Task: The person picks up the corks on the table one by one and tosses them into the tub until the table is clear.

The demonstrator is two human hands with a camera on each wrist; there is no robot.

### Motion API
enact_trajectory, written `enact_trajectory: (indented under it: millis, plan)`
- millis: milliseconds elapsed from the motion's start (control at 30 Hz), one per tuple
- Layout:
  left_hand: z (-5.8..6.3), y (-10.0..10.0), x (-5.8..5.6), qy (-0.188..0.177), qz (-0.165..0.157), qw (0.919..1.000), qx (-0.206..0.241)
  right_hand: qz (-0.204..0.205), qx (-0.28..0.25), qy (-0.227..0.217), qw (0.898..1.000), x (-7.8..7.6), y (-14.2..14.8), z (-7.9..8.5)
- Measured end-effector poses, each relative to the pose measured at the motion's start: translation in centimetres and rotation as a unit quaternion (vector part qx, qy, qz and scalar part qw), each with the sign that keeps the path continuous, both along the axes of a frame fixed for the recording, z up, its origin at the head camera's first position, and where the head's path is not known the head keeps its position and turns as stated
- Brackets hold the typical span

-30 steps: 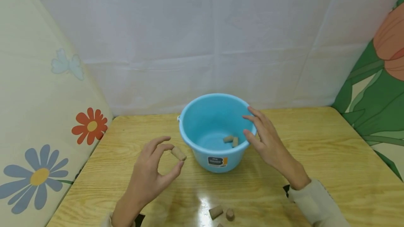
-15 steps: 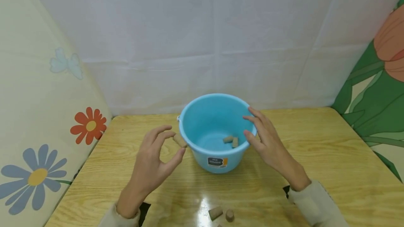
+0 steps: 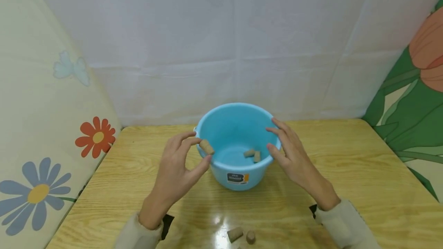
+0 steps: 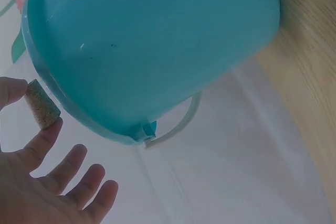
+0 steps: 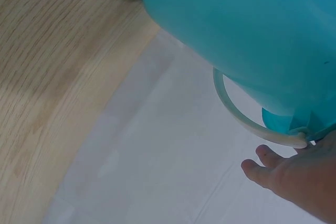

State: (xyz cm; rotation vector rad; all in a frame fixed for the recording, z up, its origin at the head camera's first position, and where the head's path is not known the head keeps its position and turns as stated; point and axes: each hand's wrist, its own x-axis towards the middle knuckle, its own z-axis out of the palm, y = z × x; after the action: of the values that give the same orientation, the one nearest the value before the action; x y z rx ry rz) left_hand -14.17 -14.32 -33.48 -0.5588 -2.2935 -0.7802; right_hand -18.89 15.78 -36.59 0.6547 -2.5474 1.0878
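Observation:
My left hand (image 3: 178,168) pinches a short tan cork (image 3: 206,147) between thumb and index finger, at the left rim of a light blue bucket (image 3: 238,170). In the left wrist view the cork (image 4: 43,104) is just outside the rim, its other fingers spread below. My right hand (image 3: 290,156) touches the bucket's right rim with loosely bent fingers; in the right wrist view two of its fingers hang beside the handle mount, and the rim contact is partly out of view. Inside the bucket, two corks (image 3: 257,156) lie on the bottom.
On the wooden table (image 3: 138,164), a lying cork (image 3: 235,234) and a standing cork (image 3: 250,237) are near the front edge, with part of another at the frame's bottom. The bucket's pale handle (image 5: 236,114) hangs behind it. A white cloth (image 3: 173,49) backs the table.
My left hand has moved right and away from me, bringing the pinched cork from beside the bucket up to its left rim. The right hand has stayed at the right rim.

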Motion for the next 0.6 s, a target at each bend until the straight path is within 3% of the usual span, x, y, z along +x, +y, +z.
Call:
enact_trajectory:
  millis: [600]
  plan:
    - [-0.7,1.5,-0.8,0.004,0.014,0.9999,-0.007,0.0,-0.003,-0.003,1.0,0.1,0.0,0.0]
